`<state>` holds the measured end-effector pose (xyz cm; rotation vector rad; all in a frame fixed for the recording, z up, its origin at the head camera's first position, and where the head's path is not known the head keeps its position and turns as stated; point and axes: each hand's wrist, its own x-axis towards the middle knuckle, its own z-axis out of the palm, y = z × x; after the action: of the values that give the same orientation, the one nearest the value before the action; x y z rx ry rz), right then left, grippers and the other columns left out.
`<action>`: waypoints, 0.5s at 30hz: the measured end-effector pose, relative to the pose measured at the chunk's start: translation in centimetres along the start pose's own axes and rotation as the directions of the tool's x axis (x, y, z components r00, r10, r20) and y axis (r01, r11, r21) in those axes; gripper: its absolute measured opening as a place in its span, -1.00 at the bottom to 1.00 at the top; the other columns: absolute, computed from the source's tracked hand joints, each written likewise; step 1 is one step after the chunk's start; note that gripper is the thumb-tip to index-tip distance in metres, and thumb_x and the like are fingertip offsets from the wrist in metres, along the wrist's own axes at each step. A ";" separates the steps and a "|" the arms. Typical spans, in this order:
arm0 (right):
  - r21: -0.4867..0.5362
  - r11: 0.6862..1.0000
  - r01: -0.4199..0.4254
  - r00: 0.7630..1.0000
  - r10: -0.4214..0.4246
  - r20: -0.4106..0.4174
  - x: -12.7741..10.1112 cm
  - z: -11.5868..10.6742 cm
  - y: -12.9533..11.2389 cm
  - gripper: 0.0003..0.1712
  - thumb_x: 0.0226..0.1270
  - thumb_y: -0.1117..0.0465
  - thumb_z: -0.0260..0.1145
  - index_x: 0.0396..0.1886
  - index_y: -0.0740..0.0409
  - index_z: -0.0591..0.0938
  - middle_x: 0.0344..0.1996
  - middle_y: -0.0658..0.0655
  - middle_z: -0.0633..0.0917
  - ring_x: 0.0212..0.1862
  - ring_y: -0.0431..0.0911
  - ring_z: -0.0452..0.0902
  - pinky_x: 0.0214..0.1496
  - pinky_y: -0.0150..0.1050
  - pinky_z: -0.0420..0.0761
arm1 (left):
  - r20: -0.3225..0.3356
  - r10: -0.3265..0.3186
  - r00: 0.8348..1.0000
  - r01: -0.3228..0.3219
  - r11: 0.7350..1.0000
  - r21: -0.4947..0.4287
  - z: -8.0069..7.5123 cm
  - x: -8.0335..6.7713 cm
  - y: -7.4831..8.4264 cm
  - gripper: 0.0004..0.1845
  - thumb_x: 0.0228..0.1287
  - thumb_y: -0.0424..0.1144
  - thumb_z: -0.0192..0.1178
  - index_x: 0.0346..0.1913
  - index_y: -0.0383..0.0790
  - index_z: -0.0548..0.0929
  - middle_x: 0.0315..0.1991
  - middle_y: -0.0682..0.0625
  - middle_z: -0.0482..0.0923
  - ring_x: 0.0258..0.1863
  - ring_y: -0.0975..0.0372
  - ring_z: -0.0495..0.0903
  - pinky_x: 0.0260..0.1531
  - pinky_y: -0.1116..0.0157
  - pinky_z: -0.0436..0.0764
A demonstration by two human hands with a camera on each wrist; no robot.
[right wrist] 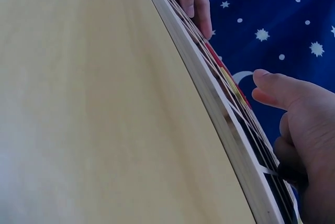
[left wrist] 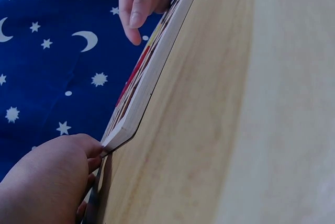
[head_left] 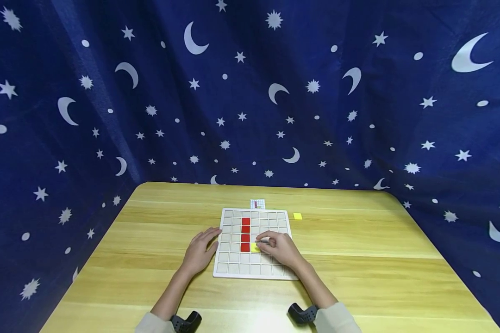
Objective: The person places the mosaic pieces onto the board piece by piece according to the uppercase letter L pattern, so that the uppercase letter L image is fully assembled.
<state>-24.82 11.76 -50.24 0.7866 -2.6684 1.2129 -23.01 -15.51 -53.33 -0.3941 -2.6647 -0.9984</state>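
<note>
4 red tiles [head_left: 245, 234], 2 yellow tiles [head_left: 255, 247]; right hand [head_left: 281, 249] loosely curled, left hand [head_left: 199, 252] flat against board [head_left: 233, 268].

Light wooden table [head_left: 358, 240], dark blue curtain [head_left: 108, 92] with white moons and stars, seemingly enclosing three sides

The pale wooden worktop [head_left: 358, 259] looks smooth and faintly glossy; the white square grid board [head_left: 229, 273] seems matt plastic; the dark blue star-printed backdrop [head_left: 358, 115] is soft matt cloth
</note>
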 end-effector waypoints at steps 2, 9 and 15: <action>0.004 1.000 -0.001 1.000 0.001 -0.009 0.0 -0.1 0.1 -0.80 0.17 0.06 0.35 -0.26 0.03 0.68 -0.84 -0.17 0.22 -0.74 -0.37 0.00 -0.70 -0.43 0.14 | 0.001 0.000 1.000 0.000 1.000 0.001 0.0 0.0 0.0 -0.63 0.30 -0.25 0.10 0.16 -0.18 0.52 0.18 -0.05 0.44 0.25 0.05 0.30 0.30 0.05 0.12; 0.021 1.000 0.004 0.999 -0.004 -0.043 0.3 -0.7 0.7 -0.78 0.16 0.10 0.36 -0.22 0.07 0.67 -0.84 -0.17 0.22 -0.75 -0.37 0.01 -0.71 -0.42 0.16 | -0.001 0.004 1.000 -0.004 1.000 -0.005 0.0 0.1 0.0 -0.63 0.30 -0.27 0.11 0.16 -0.19 0.52 0.18 -0.06 0.44 0.25 0.05 0.30 0.30 0.06 0.11; 0.090 0.995 -0.032 0.997 0.038 -0.073 0.6 -1.6 1.2 -0.73 0.14 0.15 0.37 -0.16 0.13 0.66 -0.85 -0.12 0.21 -0.77 -0.36 0.00 -0.75 -0.42 0.13 | 0.003 -0.007 1.000 0.007 1.000 -0.003 0.0 0.1 0.0 -0.63 0.30 -0.26 0.10 0.16 -0.18 0.52 0.18 -0.05 0.44 0.25 0.05 0.30 0.30 0.07 0.11</action>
<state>-26.10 13.36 -49.81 0.6944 -2.5946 1.3505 -23.05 -15.45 -53.30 -0.3878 -2.6694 -1.0052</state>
